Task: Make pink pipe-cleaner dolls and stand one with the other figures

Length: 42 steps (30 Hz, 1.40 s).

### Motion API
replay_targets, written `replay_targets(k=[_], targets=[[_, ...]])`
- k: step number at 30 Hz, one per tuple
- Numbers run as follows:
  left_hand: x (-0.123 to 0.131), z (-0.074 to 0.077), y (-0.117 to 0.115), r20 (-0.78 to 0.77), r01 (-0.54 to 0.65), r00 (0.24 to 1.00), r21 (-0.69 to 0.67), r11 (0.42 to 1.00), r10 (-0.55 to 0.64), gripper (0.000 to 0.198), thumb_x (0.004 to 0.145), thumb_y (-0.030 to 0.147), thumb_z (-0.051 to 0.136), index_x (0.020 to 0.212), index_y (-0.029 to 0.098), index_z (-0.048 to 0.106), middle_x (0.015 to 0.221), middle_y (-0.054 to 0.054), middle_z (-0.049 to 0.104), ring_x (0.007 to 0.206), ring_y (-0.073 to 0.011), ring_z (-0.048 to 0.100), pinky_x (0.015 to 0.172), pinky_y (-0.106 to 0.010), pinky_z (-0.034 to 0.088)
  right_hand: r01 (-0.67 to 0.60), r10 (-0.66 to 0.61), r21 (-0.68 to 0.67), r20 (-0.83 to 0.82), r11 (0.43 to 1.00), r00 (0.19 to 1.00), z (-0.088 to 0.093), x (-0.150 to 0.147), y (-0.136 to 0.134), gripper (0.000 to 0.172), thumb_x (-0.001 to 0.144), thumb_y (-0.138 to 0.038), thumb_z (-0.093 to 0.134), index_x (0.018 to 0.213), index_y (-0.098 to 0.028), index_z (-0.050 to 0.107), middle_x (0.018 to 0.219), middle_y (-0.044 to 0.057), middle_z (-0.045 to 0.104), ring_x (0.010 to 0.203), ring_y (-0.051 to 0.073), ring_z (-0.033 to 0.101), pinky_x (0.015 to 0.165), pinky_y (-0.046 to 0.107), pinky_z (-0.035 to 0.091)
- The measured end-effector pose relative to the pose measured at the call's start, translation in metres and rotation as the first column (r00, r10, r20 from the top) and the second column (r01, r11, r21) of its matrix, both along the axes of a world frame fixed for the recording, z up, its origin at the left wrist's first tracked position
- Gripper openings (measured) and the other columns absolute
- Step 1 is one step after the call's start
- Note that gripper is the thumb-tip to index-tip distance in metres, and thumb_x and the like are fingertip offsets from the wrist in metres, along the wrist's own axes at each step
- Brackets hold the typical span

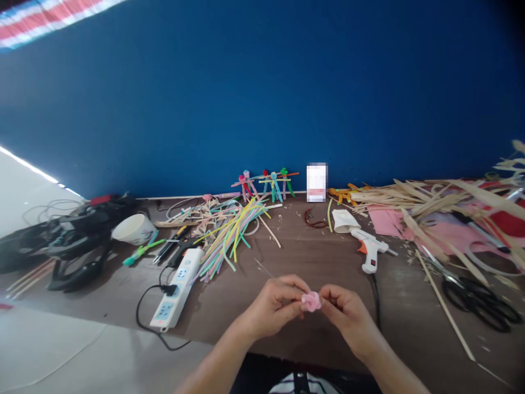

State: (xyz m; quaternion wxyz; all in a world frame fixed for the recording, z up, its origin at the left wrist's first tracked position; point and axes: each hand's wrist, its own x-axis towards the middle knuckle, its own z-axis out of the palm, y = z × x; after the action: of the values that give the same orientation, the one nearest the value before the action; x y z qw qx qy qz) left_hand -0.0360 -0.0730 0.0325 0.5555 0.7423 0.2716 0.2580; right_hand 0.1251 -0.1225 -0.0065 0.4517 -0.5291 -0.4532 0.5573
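From here I see the pink rosette (pixel 311 301) pinched at chest height above the table (pixel 221 314), the left hand (pixel 273 306) and right hand (pixel 348 317) closed on it from either side. Its long axis lies crosswise, roughly level (tip hidden by fingers). A slackened pinch could drop it or let it unfurl near the glue gun (pixel 369 247).

flower (pixel 311 301) between hands (pixel 274 306), glue gun (pixel 370 249) behind, power strip (pixel 176 288) left
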Motion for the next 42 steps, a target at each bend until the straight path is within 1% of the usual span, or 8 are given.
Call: replay_targets(k=[10, 17, 22, 26, 30, 34, 37, 42], targets=[[0.002, -0.016, -0.003, 0.096, -0.057, 0.994, -0.028, 0.998, 0.059, 0.021, 0.076, 0.028, 0.051, 0.072, 0.015, 0.068, 0.071, -0.009, 0.061, 0.065, -0.0141, 0.055, 0.056, -0.022, 0.043, -0.031, 0.021, -0.048, -0.201, 0.998, 0.979, -0.003, -0.009, -0.002, 0.031, 0.065, -0.041, 0.063, 0.056, -0.015, 0.050, 0.047, -0.006, 0.032, 0.047, 0.007, 0.024, 0.045, 0.021, 0.018], [0.005, -0.014, -0.002, 0.166, -0.108, 0.978, -0.101, 0.989, 0.124, 0.020, 0.075, 0.028, 0.053, 0.071, 0.016, 0.068, 0.072, -0.008, 0.059, 0.056, -0.0106, 0.050, 0.048, -0.020, 0.043, -0.155, 0.083, -0.076, -0.576, 0.985, 0.813, -0.003, -0.003, -0.002, 0.024, 0.070, -0.037, 0.059, 0.066, -0.014, 0.057, 0.051, -0.002, 0.042, 0.049, 0.008, 0.034, 0.051, 0.022, 0.027], [0.007, -0.011, -0.002, 0.121, -0.072, 0.989, -0.125, 0.990, 0.087, 0.023, 0.074, 0.031, 0.053, 0.072, 0.015, 0.068, 0.075, -0.008, 0.058, 0.057, -0.0099, 0.051, 0.050, -0.020, 0.044, -0.208, 0.150, -0.089, -0.434, 0.974, 0.888, -0.005, 0.001, -0.002, 0.025, 0.066, -0.037, 0.063, 0.067, -0.013, 0.057, 0.059, -0.001, 0.052, 0.041, 0.004, 0.032, 0.042, 0.020, 0.021], [0.007, -0.020, 0.004, 0.091, -0.226, 0.965, -0.182, 0.957, 0.245, 0.024, 0.072, 0.034, 0.055, 0.065, 0.013, 0.066, 0.091, -0.011, 0.058, 0.061, -0.0109, 0.054, 0.043, -0.017, 0.040, -0.081, 0.055, -0.081, -0.283, 0.993, 0.957, -0.004, 0.002, 0.001, 0.023, 0.070, -0.036, 0.059, 0.066, -0.013, 0.055, 0.057, -0.002, 0.054, 0.037, 0.003, 0.031, 0.041, 0.019, 0.019], [0.008, -0.034, 0.013, 0.182, -0.438, 0.819, -0.417, 0.797, 0.545, 0.024, 0.071, 0.034, 0.056, 0.066, 0.011, 0.061, 0.100, -0.011, 0.059, 0.048, -0.0060, 0.051, 0.042, -0.019, 0.040, 0.044, -0.061, -0.071, -0.252, 0.996, 0.966, -0.008, 0.001, 0.004, 0.022, 0.072, -0.035, 0.055, 0.071, -0.013, 0.054, 0.062, 0.001, 0.059, 0.036, 0.002, 0.024, 0.039, 0.020, 0.014], [0.009, -0.040, 0.019, 0.280, -0.432, 0.676, -0.599, 0.675, 0.681, 0.019, 0.069, 0.030, 0.059, 0.071, 0.012, 0.058, 0.091, -0.008, 0.063, 0.048, -0.0056, 0.051, 0.045, -0.018, 0.040, 0.103, -0.114, -0.059, -0.254, 0.993, 0.961, -0.016, -0.001, 0.003, 0.022, 0.074, -0.035, 0.054, 0.071, -0.013, 0.053, 0.049, -0.003, 0.051, 0.036, 0.003, 0.023, 0.040, 0.020, 0.016], [0.009, -0.040, 0.020, 0.308, -0.366, 0.691, -0.631, 0.684, 0.654, 0.017, 0.069, 0.029, 0.059, 0.069, 0.012, 0.057, 0.092, -0.008, 0.064, 0.047, -0.0061, 0.053, 0.044, -0.018, 0.040, 0.103, -0.114, -0.056, -0.255, 0.993, 0.960, -0.018, -0.002, 0.002, 0.021, 0.074, -0.035, 0.054, 0.070, -0.014, 0.054, 0.039, -0.007, 0.040, 0.035, 0.004, 0.024, 0.041, 0.019, 0.019], [0.009, -0.039, 0.015, 0.331, -0.321, 0.758, -0.561, 0.763, 0.562, 0.016, 0.071, 0.026, 0.058, 0.068, 0.011, 0.059, 0.096, -0.012, 0.063, 0.050, -0.0083, 0.056, 0.049, -0.022, 0.044, 0.015, -0.027, -0.065, -0.195, 0.998, 0.980, -0.015, -0.003, -0.001, 0.022, 0.073, -0.036, 0.055, 0.070, -0.014, 0.054, 0.056, -0.002, 0.055, 0.036, 0.002, 0.026, 0.038, 0.018, 0.015]])
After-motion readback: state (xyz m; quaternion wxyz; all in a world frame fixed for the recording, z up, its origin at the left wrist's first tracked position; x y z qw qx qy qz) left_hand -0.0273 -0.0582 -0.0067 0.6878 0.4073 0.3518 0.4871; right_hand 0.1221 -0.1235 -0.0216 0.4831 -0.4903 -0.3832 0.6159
